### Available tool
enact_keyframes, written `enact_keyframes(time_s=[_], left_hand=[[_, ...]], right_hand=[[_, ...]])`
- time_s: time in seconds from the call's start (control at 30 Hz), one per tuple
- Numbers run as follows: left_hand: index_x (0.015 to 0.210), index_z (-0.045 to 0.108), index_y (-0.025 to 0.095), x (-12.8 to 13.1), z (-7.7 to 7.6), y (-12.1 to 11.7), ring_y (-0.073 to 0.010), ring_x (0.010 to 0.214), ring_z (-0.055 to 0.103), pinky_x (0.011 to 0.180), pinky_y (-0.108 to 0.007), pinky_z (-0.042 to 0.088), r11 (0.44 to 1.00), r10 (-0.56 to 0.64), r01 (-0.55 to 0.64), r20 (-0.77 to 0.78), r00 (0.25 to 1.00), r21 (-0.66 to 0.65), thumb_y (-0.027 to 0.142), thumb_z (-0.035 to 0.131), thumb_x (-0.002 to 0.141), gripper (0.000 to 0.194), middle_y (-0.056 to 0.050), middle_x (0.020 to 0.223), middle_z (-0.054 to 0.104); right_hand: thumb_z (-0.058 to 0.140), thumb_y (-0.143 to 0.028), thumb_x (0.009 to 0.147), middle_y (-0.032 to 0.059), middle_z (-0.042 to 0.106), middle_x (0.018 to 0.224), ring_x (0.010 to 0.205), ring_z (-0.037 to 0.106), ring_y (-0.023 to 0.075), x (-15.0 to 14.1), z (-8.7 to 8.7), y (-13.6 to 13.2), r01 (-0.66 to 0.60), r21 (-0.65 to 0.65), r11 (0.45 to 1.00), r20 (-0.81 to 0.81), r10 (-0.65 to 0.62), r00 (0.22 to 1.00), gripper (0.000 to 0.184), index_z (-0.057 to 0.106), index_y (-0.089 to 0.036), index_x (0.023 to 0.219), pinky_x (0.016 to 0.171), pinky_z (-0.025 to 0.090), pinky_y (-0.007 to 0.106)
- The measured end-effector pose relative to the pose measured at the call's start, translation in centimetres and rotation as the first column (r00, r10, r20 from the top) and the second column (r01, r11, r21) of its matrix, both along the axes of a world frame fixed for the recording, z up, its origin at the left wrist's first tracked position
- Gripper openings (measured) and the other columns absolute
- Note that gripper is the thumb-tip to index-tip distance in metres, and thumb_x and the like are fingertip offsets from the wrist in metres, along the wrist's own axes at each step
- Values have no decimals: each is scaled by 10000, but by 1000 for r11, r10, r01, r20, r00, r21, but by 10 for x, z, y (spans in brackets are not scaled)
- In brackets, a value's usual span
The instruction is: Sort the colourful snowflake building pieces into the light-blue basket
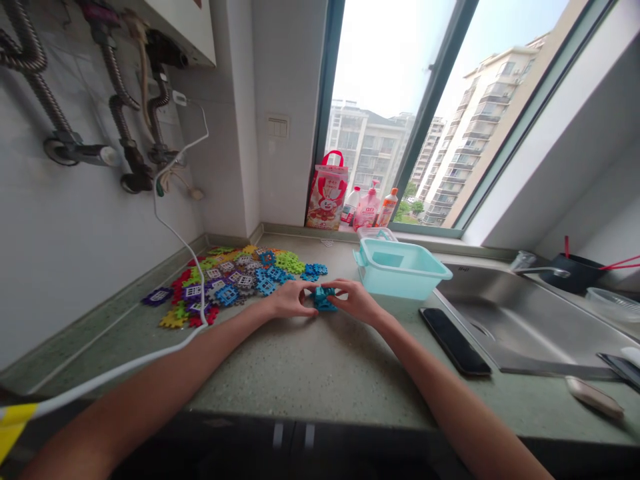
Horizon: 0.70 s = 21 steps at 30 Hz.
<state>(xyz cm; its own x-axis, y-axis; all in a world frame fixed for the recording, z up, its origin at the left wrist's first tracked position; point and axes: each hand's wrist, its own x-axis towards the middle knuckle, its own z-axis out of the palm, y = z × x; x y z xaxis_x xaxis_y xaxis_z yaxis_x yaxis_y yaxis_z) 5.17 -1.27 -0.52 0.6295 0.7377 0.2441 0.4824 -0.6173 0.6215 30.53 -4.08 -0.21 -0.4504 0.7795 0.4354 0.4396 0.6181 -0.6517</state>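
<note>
Both hands meet over the counter around a small blue block of interlocking plastic tiles (325,299). My left hand (293,299) grips its left side, thumb low and fingers above. From the right, my right hand (356,300) pinches the same block with thumb and fingertips. Parts of the block are hidden behind the fingers. Left of the hands spreads a pile of colourful interlocking tiles (245,280) in blue, purple, red, yellow, green and grey. A few blue tiles (314,271) lie just behind my left hand.
A turquoise plastic bin (400,277) stands right of the hands, with a black phone (455,341) before it. The steel sink (520,327) is farther right. A white cable (175,230) hangs across the left side. Bottles (367,208) and a red bag (327,197) stand by the window.
</note>
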Motion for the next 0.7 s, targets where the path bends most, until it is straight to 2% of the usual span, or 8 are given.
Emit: enact_keyframes(time_s=[0.07, 0.13, 0.3, 0.37, 0.5, 0.63, 0.7], left_hand=[[1186, 768, 190, 1, -3, 0, -136, 644, 584, 617, -234, 424, 999, 1, 0, -30, 1000, 54, 418, 843, 691, 550, 8, 782, 698], [1119, 782, 194, 1, -4, 0, -131, 638, 583, 608, -229, 412, 998, -5, 6, -21, 1000, 68, 414, 840, 700, 477, 16, 750, 678], [1027, 806, 188, -1, 3, -2, -118, 615, 581, 602, -225, 419, 1000, -19, 19, 7, 1000, 7, 452, 830, 735, 394, 14, 742, 695], [1085, 800, 181, -3, 7, -4, -127, 637, 602, 610, -228, 437, 1000, -21, 22, 27, 999, -22, 457, 834, 729, 452, 1, 791, 725], [1316, 723, 158, -3, 6, -3, -145, 663, 621, 619, -241, 460, 994, -18, 25, 67, 998, -108, 495, 857, 699, 716, -23, 843, 759], [1453, 618, 109, -2, 3, 1, -142, 646, 597, 601, -246, 437, 979, -44, 58, 75, 996, -194, 537, 892, 660, 942, -40, 850, 769], [1490, 578, 94, -2, 2, 3, -137, 635, 586, 588, -244, 418, 970, -73, 87, 71, 995, -225, 545, 901, 651, 1006, -42, 852, 772]], right_hand=[[698, -236, 899, 93, 753, 1151, 1008, 716, 228, 2, -1, 2, 28, 97, 995, 47, -33, 998, 338, 790, -252, 1224, 938, 596, 405], [705, -238, 911, 100, 738, 1155, 1059, 701, 240, 4, -1, 3, 51, 164, 985, 69, -63, 996, 321, 797, -269, 1218, 991, 565, 423], [700, -251, 933, 101, 711, 1191, 1050, 685, 229, 5, -3, 4, 67, 171, 983, 97, -85, 992, 327, 779, -280, 1249, 944, 573, 395], [721, -291, 923, 100, 701, 1209, 998, 688, 214, 4, -3, 3, 104, 141, 985, 94, -118, 989, 360, 758, -277, 1281, 865, 591, 360], [683, -332, 939, 81, 742, 1116, 799, 701, 161, 4, 4, 0, 130, 30, 991, 101, -133, 986, 380, 725, -244, 1307, 733, 591, 300], [636, -370, 974, 41, 778, 841, 659, 705, 153, 11, 25, -11, 154, -61, 986, 189, -140, 972, 296, 726, -197, 1197, 668, 559, 268], [673, -419, 955, 21, 752, 707, 599, 707, 161, 14, 33, -16, 139, -200, 970, 246, -87, 965, 301, 715, -180, 1134, 607, 536, 249]])
